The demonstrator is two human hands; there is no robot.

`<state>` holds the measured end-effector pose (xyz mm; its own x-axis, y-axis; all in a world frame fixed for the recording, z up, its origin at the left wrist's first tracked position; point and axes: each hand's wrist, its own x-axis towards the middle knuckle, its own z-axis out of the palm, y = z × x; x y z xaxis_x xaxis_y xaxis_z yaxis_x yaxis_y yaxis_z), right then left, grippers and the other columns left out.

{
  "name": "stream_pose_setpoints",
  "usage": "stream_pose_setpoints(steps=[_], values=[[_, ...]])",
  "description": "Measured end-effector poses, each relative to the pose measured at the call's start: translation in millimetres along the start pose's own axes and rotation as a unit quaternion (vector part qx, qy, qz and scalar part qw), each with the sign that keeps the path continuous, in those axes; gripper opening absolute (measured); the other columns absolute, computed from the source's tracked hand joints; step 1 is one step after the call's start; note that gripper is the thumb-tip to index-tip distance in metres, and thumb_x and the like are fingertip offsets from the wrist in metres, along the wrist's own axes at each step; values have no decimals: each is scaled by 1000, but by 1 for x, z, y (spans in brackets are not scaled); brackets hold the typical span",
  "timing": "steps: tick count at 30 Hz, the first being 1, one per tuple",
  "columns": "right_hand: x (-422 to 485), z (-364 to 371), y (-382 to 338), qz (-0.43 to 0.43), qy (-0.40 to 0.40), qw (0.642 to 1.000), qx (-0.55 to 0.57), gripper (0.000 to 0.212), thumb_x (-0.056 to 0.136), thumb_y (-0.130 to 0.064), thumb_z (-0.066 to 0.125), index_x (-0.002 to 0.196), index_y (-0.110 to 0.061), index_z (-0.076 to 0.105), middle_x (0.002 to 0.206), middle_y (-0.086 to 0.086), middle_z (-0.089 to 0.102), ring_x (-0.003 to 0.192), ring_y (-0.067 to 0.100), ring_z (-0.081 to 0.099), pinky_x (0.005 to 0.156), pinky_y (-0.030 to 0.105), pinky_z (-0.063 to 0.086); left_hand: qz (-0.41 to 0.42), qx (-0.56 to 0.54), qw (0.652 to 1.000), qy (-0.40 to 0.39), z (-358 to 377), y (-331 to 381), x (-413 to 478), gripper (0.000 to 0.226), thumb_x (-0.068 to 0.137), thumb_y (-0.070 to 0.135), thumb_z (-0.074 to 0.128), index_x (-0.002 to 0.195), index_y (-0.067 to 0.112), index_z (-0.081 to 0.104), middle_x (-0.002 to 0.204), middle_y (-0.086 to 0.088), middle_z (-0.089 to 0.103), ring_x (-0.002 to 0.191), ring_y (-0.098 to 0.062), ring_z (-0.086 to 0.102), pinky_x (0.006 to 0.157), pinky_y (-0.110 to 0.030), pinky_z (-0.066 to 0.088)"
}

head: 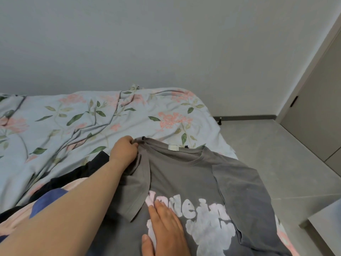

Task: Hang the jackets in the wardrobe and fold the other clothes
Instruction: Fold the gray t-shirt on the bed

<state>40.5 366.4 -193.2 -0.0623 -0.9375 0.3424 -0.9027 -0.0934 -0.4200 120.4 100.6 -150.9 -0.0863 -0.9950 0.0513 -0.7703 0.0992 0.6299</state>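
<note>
A grey T-shirt (186,174) with pale pink lettering lies face up on the bed, collar pointing away from me. Its left sleeve is folded in over the chest. My left hand (124,151) pinches the shirt's left shoulder beside the collar. Flat on the print, fingers straight, my right hand (164,224) presses the cloth down near the bottom of the view.
The bed carries a pale blue floral sheet (83,115). Dark clothes (92,167) and a pink and blue garment (49,196) lie heaped to the left under my arm. Grey tiled floor (273,156) and a beige door (317,100) are to the right.
</note>
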Motion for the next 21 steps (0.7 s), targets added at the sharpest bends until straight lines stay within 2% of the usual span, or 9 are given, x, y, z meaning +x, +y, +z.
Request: stream_pose_setpoints(steps=[2, 4, 8, 11, 13, 15, 17, 19, 21], values=[[1, 3, 0, -5, 13, 1000, -3, 69, 45, -44, 66, 106, -14, 77, 117, 2, 71, 108, 17, 69, 84, 28, 57, 4, 31, 999, 37, 0, 0, 6, 19, 97, 22, 49, 78, 17, 49, 77, -4, 56, 68, -21, 49, 61, -33, 35], [0, 5, 1, -12, 17, 1000, -6, 70, 45, -43, 67, 108, -13, 76, 119, 2, 70, 110, 18, 68, 86, 29, 57, 20, 78, 997, 19, 7, 2, 8, 15, 98, 23, 46, 88, 14, 53, 91, -10, 62, 77, -25, 52, 66, -36, 40], [-3, 2, -1, 2, -1, 1000, -13, 73, 47, -44, 76, 115, -16, 74, 126, 1, 67, 116, 15, 64, 91, 29, 54, 83, 142, 986, -9, 3, 21, -21, 36, 100, 34, 45, 125, 9, 55, 122, -16, 58, 110, -36, 54, 89, -42, 43], [-6, 1, -5, 14, 6, 1000, 1, 73, 51, -41, 75, 120, -16, 71, 130, 0, 65, 121, 15, 61, 94, 32, 54, 203, 204, 957, 9, -22, 8, -71, 35, 97, 34, 46, 123, 14, 60, 127, -10, 60, 115, -31, 56, 97, -43, 40], [-8, 3, -6, 26, 24, 999, 25, 70, 57, -38, 71, 124, -16, 69, 134, -1, 62, 126, 14, 57, 99, 32, 51, 228, 303, 925, 4, -36, -16, -118, 43, 91, 43, 44, 124, 21, 61, 137, -6, 57, 127, -28, 52, 104, -48, 37], [-10, 4, -7, 43, 23, 998, 38, 67, 65, -38, 65, 129, -17, 66, 138, -2, 59, 130, 12, 53, 105, 30, 44, 175, 350, 918, -65, -40, -38, -162, 71, 86, 59, 23, 142, 24, 49, 153, -6, 41, 142, -28, 36, 111, -51, 31], [-11, 4, -8, 51, -13, 998, 20, 65, 75, -42, 56, 135, -19, 60, 143, -4, 54, 135, 10, 47, 112, 33, 39, 110, 333, 924, -152, -28, -56, -188, 92, 75, 68, -7, 157, 29, 9, 166, 1, 4, 152, -21, 2, 121, -44, 8], [-8, 0, -10, 55, -68, 996, 29, 66, 87, -45, 44, 149, -23, 42, 157, -8, 35, 146, 3, 21, 122, 35, 14, 84, 304, 937, -150, -19, -65, -194, 95, 69, 71, -16, 155, 33, -9, 164, 5, -12, 151, -16, -14, 121, -40, -2], [-3, -4, -10, 73, -137, 984, 83, 66, 95, -47, 34, 157, -28, 18, 164, -15, 7, 142, -8, -11, 118, 23, -12, 96, 294, 941, -138, -17, -69, -189, 94, 69, 73, -13, 155, 34, -7, 165, 5, -10, 151, -16, -13, 121, -40, -1]])
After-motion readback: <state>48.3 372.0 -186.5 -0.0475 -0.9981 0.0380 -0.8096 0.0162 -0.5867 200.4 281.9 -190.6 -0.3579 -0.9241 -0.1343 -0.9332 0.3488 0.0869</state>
